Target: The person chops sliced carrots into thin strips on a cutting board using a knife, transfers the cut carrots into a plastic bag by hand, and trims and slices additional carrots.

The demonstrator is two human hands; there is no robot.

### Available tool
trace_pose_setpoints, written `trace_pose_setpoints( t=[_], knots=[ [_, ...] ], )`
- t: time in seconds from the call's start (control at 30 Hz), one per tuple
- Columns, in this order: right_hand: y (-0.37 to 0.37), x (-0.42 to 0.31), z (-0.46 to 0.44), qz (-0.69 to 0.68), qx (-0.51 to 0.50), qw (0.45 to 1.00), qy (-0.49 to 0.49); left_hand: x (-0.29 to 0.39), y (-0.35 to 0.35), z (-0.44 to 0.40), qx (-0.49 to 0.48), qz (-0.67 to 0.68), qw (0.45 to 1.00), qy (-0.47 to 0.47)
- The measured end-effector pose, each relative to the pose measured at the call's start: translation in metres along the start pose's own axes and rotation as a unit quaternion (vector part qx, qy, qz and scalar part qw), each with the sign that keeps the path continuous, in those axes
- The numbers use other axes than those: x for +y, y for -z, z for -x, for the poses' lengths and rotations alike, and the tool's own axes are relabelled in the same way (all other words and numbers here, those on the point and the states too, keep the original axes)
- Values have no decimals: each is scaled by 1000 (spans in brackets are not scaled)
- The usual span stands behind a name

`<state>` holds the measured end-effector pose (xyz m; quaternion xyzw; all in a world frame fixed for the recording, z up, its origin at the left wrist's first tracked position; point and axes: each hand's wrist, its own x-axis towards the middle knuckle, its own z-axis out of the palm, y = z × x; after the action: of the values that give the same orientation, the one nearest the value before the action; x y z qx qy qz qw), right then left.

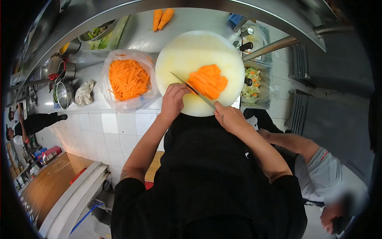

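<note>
A round white cutting board point(175, 51) lies on the steel counter, with a pile of orange carrot slices point(209, 81) on it. My right hand point(230, 118) is closed around the handle of a knife point(203, 97), whose blade points up and left across the board. Beside the blade, my left hand point(174, 99) has its fingers bent and pressed together on a piece of carrot point(191, 91), mostly hidden by fingers and blade. Left of the board, a clear plastic bag point(106, 85) holds shredded carrot point(128, 79).
Two whole carrots point(164, 18) lie behind the board. A crumpled cloth point(84, 93) and metal bowls point(63, 94) sit at left. Right of the board are knife handles and a container of chopped vegetables point(251, 85). A co-worker point(322, 171) is close at right; other people stand far left.
</note>
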<state>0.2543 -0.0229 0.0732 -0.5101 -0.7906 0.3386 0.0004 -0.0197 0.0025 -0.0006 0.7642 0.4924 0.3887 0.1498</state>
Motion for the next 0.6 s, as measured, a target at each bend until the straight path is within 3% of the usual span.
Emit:
trace_pose_setpoints(
  t=[0.33,0.6],
  knots=[
    [53,-17,53,43,-49,998,-19,0,2,-1,-5,-7,1000,-5],
    [6,-11,-1,-7,-29,999,-14,1,2,2,9,-5,1000,-12]
  ],
)
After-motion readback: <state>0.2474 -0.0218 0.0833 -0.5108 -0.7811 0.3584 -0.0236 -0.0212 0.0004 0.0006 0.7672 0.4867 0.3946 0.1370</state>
